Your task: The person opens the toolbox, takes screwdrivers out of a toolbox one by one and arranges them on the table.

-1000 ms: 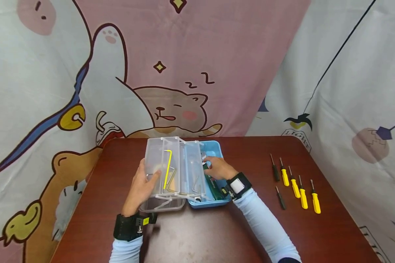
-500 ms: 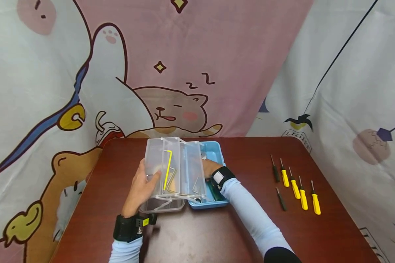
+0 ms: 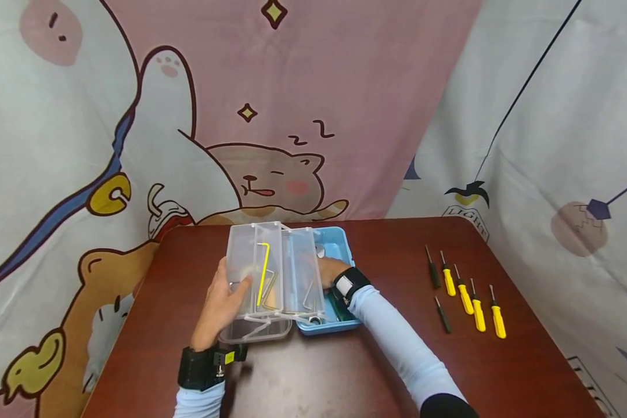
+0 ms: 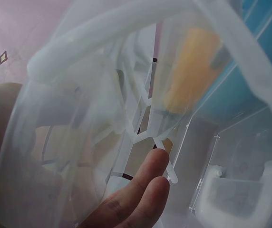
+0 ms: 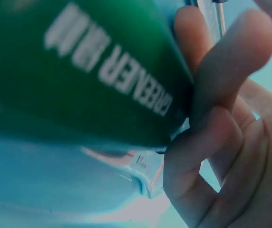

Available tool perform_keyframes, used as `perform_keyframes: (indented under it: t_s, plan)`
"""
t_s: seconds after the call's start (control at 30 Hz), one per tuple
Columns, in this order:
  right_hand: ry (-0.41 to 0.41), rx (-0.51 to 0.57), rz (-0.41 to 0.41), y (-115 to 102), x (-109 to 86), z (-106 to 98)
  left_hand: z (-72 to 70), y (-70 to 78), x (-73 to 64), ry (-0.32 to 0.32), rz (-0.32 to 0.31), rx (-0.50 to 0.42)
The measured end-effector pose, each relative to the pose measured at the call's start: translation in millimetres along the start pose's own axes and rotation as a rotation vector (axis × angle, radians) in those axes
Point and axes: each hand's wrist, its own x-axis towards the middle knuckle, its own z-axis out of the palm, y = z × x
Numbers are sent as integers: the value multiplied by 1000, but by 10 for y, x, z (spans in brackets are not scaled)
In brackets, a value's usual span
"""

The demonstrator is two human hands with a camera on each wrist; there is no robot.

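Observation:
My left hand [image 3: 222,305] holds the left side of a raised clear plastic tray [image 3: 242,255], thumb at its front; in the left wrist view two fingertips show beyond the plastic. A yellow hex key [image 3: 263,276] and silver hex keys [image 3: 269,290] lie in the trays. My right hand [image 3: 331,270] reaches into the blue toolbox base [image 3: 330,328], its fingers hidden behind the tray. The right wrist view shows bent fingers [image 5: 202,147] at the end of a green tool [image 5: 88,85] lettered GREENER; whether they hold anything is unclear.
A clear lid [image 3: 256,332] lies under the trays, left of the blue base. Several yellow-handled screwdrivers [image 3: 478,313] and two dark-handled screwdrivers [image 3: 443,316] lie on the right of the brown table [image 3: 319,383]. A patterned cloth [image 3: 376,116] hangs behind.
My right hand has moved left and deeper into the blue base, its fingers passing out of sight behind the tray. The left hand keeps its hold; the head view has shifted slightly.

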Motion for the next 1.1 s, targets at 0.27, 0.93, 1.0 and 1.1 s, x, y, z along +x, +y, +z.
perform_keyframes:
  t_s: [0.27, 0.93, 1.0, 1.1]
  plan:
    - [8, 42, -34, 53, -26, 17, 14, -3, -18, -7, -4, 4]
    - [509, 537, 196, -43, -209, -120, 20, -19, -27, -11, 0, -8]
    - [558, 557, 173, -30, -224, -150, 13, -14, -20, -11, 0, -6]
    - [609, 737, 140, 1, -253, -191, 2, -2, -10, -9, -3, 0]
